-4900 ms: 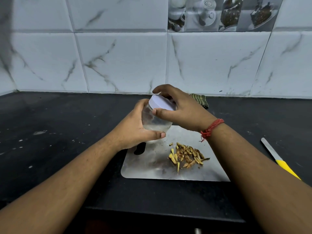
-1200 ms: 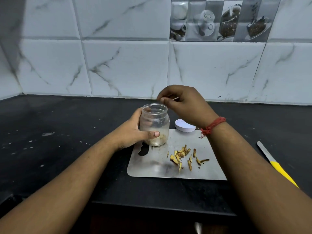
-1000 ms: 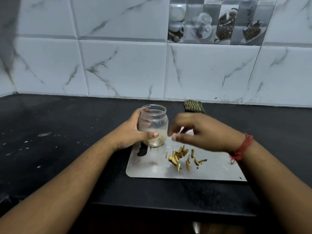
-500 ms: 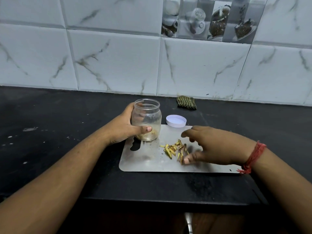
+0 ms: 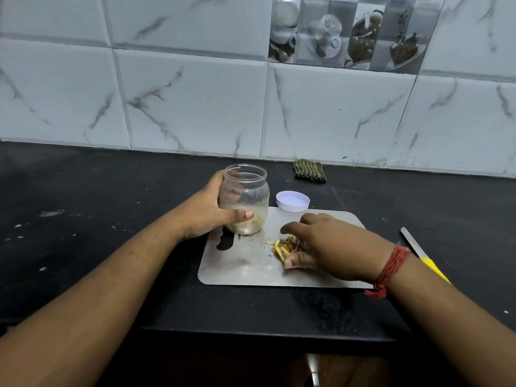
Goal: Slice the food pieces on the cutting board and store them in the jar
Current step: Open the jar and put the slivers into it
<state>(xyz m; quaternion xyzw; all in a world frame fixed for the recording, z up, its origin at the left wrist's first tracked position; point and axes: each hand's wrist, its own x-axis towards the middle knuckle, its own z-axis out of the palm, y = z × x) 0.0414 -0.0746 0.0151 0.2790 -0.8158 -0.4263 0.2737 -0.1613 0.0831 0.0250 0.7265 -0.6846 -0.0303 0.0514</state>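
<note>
The left hand [image 5: 208, 216] is wrapped around a clear round plastic jar [image 5: 244, 198]. The jar stands upright on the back left corner of the flat shiny metal cutting board [image 5: 243, 263]. The thumb presses the front of the jar, most likely so it will not tip while food goes in. The jar has no lid on, and a few pale pieces lie at its bottom.

Just behind the board's back edge, the round white plastic lid [image 5: 292, 201] rests on the black counter [image 5: 83, 219], out of the way but near for closing later. Farther back, by the wall, lies a small green striped cloth [image 5: 309, 171].

In the middle of the board is a little pile of thin yellow-brown food pieces [image 5: 283, 247]. The right hand [image 5: 326, 251] is cupped over the pile with fingers and thumb curled around it, gathering pieces to pick up. I cannot tell how many it has pinched.

Near the counter's right edge lies a knife with a yellow handle [image 5: 423, 256], set down away from the hands. It looks like the cutting is done and the filling is under way.
</note>
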